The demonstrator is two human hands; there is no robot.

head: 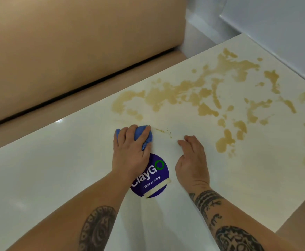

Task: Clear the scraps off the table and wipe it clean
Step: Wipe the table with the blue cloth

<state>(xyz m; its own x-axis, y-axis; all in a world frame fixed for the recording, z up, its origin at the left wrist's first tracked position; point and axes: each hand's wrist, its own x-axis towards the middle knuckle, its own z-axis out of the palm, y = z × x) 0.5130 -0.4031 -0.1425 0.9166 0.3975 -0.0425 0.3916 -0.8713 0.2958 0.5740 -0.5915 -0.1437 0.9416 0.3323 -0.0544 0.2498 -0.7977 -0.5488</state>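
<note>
Just beyond the round purple sticker [150,175], the left hand [130,151] clamps a bunched blue cloth [144,135] flat to scrub the glossy cream table [48,169], while the right hand [192,160] rests loose-fingered beside it, holding nothing, likely for balance.

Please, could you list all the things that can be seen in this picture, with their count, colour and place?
table: one, white, fills the lower frame
spill: many tan patches, far and right part of the table
cloth: one, blue, under the left hand, near the spill's edge
sticker: one, purple, round, between the forearms
bench: one, beige, behind the table
wall: one, white, upper right
left hand: grips the cloth
right hand: rests on the table, fingers loosely curled
</note>
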